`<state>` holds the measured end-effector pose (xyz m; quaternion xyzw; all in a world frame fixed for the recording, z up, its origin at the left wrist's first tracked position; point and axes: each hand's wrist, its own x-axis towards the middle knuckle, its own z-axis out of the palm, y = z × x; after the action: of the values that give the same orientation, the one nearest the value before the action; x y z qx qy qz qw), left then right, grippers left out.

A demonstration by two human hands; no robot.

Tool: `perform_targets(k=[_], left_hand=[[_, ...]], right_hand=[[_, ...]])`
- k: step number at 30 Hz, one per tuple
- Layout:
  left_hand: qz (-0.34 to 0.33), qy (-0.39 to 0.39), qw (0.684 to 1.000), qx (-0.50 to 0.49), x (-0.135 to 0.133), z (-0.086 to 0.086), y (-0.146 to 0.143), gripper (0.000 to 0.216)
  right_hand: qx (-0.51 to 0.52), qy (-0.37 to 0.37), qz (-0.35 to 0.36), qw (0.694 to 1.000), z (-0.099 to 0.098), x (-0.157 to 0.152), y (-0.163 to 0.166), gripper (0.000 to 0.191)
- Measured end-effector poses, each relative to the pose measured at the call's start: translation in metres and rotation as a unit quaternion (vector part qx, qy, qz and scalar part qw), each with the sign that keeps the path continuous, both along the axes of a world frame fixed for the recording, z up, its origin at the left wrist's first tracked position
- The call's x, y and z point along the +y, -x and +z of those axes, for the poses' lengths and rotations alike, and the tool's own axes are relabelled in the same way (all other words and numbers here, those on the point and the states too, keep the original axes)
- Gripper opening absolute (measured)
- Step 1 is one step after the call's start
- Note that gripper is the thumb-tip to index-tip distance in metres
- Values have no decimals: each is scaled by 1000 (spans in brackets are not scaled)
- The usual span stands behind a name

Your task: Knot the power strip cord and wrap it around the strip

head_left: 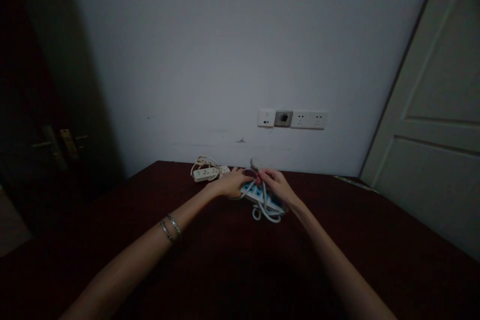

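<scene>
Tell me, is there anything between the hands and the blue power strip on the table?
Nothing visible does. Both the left hand and the right hand are already on the blue power strip and its white cable.

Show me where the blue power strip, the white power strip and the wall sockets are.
blue power strip [258,193]: head view, on its blue top face.
white power strip [204,174]: head view, on its body.
wall sockets [309,119]: head view, on the white plate.

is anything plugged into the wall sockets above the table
No, the wall sockets show bare faces with no plug or cord in them; the blue power strip lies on the table.
</scene>
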<state>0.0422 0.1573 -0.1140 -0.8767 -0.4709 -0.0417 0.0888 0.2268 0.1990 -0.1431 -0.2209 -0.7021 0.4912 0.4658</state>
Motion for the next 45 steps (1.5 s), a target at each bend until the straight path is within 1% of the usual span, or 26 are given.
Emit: perform_targets(k=[2, 4, 7, 9, 13, 15, 17, 19, 21, 22, 24, 26, 27, 29, 31, 33, 35, 37, 39, 42, 45], left_hand=[[-7, 8, 1000, 0, 1, -12, 2, 45], [-13, 19, 1000, -12, 1, -25, 4, 41], [-28, 35, 998, -33, 3, -41, 6, 37], [-40, 40, 997, -44, 6, -48, 7, 36], [-77, 54, 993, -77, 10, -52, 13, 41], [-82, 77, 986, -125, 10, -52, 18, 42], [-74, 83, 976, -185, 7, -54, 21, 39], [-68, 54, 971, -223, 0, -57, 22, 42], [-73, -4, 972, -222, -7, -60, 20, 48], [-81, -32, 973, -212, -10, -60, 19, 46], [-107, -65, 974, -189, -13, -60, 18, 29], [-127, -61, 973, -182, -14, -58, 17, 15], [-126, -55, 973, -188, -14, -57, 17, 14], [-92, -44, 970, -221, -12, -57, 18, 18], [-37, -43, 960, -274, -9, -60, 18, 21], [7, -51, 942, -333, -5, -65, 19, 23], [33, -59, 919, -388, 1, -71, 20, 23], [52, -62, 897, -435, 7, -76, 21, 22], [65, -71, 881, -463, 12, -80, 21, 22], [69, -102, 873, -472, 15, -81, 19, 23], [79, -124, 866, -477, 14, -81, 17, 23]], right_hand=[[16, 21, -4, 1000, -18, -3, 6, 39], [43, 37, -16, 998, -32, -8, 10, 38], [73, 39, -42, 996, -46, -13, 15, 37], [80, 30, -58, 995, -53, -14, 18, 35], [73, 27, -91, 993, -63, -13, 21, 32], [59, 35, -111, 991, -66, -13, 22, 34], [53, 41, -144, 987, -69, -12, 22, 35], [55, 44, -177, 982, -72, -10, 23, 36], [59, 49, -200, 977, -75, -9, 22, 36], [60, 51, -206, 975, -76, -9, 22, 36], [63, 54, -214, 973, -77, -9, 21, 36], [65, 56, -215, 973, -76, -12, 21, 36], [64, 56, -212, 973, -75, -13, 21, 36], [57, 52, -201, 977, -73, -17, 20, 36], [43, 42, -176, 982, -72, -20, 19, 36], [28, 30, -143, 989, -72, -20, 18, 36], [12, 25, -113, 993, -71, -19, 17, 37], [-20, 19, -89, 996, -69, -17, 16, 38], [-64, -9, -78, 995, -67, -16, 16, 37], [-112, -51, -88, 988, -66, -17, 17, 35], [-123, -50, -98, 986, -67, -17, 18, 38]])
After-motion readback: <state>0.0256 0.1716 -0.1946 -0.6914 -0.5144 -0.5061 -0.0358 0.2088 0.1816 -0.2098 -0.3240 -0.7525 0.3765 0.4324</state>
